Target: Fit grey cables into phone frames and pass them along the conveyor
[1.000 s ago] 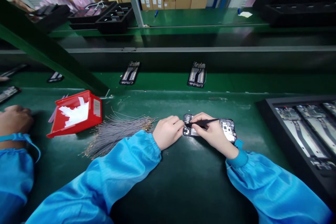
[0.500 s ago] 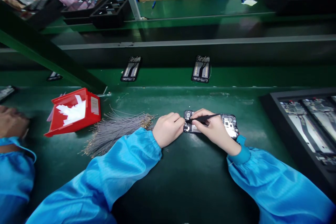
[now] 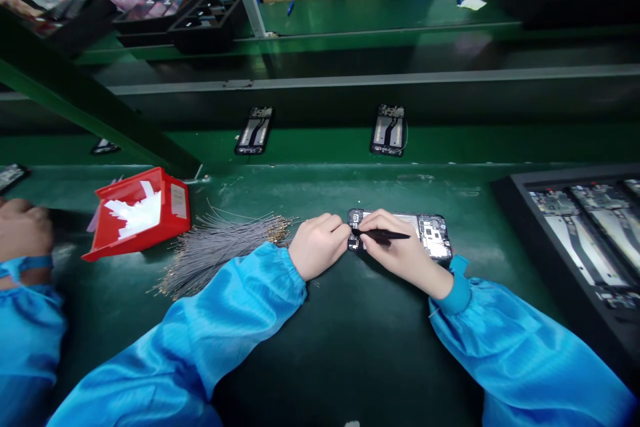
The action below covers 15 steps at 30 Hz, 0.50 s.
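An opened phone body (image 3: 436, 235) lies sideways on the green bench (image 3: 390, 333). My right hand (image 3: 395, 247) grips black tweezers (image 3: 393, 235), their tip over the phone's left end. Curled at that same end is my left hand (image 3: 319, 245), its fingertips closed at the phone's edge; whatever they pinch is hidden. A pile of thin grey cables (image 3: 225, 253) with gold-coloured ends spreads beside my left forearm.
Left of the cables stands a red bin (image 3: 175, 210) with white strips. A black tray (image 3: 520, 233) of phone bodies is at the right. Two phone bodies (image 3: 254, 131) (image 3: 389, 131) rest on the strip beyond. A person's hand (image 3: 25, 230) is far left.
The tweezers have tilted, their rear end now lower and closer to my right hand. Both phone bodies on the far strip have shifted slightly right. My left hand stays at the phone's end.
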Motion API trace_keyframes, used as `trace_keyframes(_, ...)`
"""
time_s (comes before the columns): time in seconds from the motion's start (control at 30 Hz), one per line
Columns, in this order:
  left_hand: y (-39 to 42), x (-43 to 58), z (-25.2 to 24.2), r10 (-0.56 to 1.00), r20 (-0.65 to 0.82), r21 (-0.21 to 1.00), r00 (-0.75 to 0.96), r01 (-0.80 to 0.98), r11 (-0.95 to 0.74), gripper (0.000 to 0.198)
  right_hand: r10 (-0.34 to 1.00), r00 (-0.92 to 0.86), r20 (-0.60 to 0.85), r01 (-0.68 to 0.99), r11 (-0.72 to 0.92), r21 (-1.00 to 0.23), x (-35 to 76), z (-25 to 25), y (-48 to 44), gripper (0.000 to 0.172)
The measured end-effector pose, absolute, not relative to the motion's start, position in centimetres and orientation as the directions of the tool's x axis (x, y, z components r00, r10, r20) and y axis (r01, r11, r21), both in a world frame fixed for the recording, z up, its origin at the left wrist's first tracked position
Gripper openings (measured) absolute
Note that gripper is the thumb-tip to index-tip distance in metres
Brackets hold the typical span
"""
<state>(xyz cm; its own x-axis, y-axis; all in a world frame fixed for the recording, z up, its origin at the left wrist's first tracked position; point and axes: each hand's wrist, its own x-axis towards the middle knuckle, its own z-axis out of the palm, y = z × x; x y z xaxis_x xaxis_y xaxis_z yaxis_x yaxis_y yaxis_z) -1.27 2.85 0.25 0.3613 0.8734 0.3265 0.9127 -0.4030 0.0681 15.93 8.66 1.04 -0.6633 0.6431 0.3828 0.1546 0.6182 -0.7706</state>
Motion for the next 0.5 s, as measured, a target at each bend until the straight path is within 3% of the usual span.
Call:
trace_keyframes(0.33, 2.8, -1.5, 0.8, 0.910, 0.211, 0.116, 0.358, 0.915, -0.387, 0.020, 0.547, -0.729, 0.412, 0.179, 0.733, -0.656, 15.3, 1.2, 7.8, 0.010)
trace_keyframes(0.43, 3.2, -3.0, 1.5, 0.922, 0.126, 0.188, 0.365, 0.904, -0.383, 0.017, 0.622, -0.647, 0.440, 0.189, 0.691, -0.698, 16.5, 1.5, 8.5, 0.010)
trace_keyframes(0.5, 3.3, -3.9, 2.1, 0.900, 0.088, 0.191, 0.428, 0.879, -0.436, 0.015, 0.727, -0.496, 0.474, 0.293, 0.654, -0.697, 18.5, 1.5, 9.5, 0.009)
